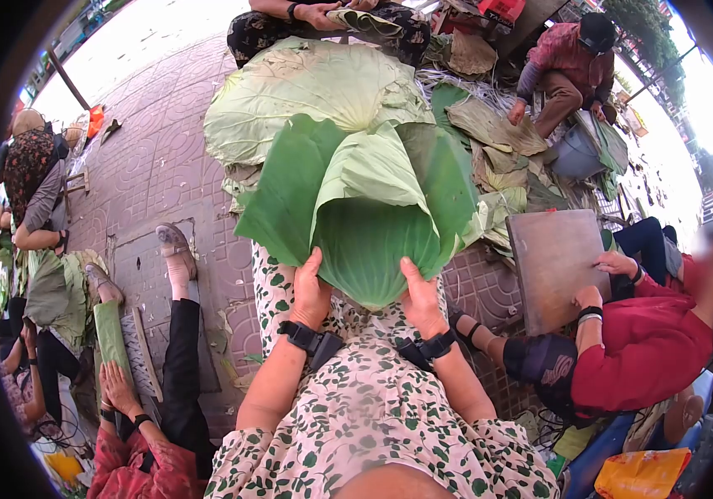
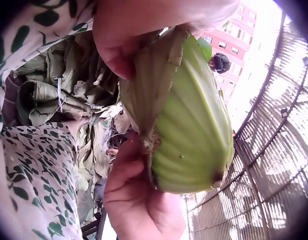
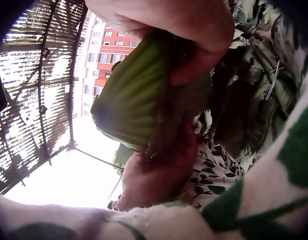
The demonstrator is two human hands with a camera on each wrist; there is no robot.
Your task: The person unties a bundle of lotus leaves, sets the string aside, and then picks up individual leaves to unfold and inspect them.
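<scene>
A large green lotus leaf (image 1: 373,249) is gathered between my two hands in front of my lap. Its near edge is folded into a pleated pocket, and its sides flare up and outward. My left hand (image 1: 312,293) pinches the left edge, thumb on top. On the opposite edge, my right hand (image 1: 421,298) grips in the same way. Both wrist views show the pale ribbed underside of the leaf (image 2: 194,125), its folds bunched between the fingers. Just beyond lie broad pale lotus leaves (image 1: 290,96), partly covered by the held one.
A person in red (image 1: 639,349) sits at right with a flat board (image 1: 552,270). Another crouches by a grey bucket (image 1: 577,152) at upper right, near piled dry leaves (image 1: 498,125). More people sit at left on the paved ground (image 1: 148,150).
</scene>
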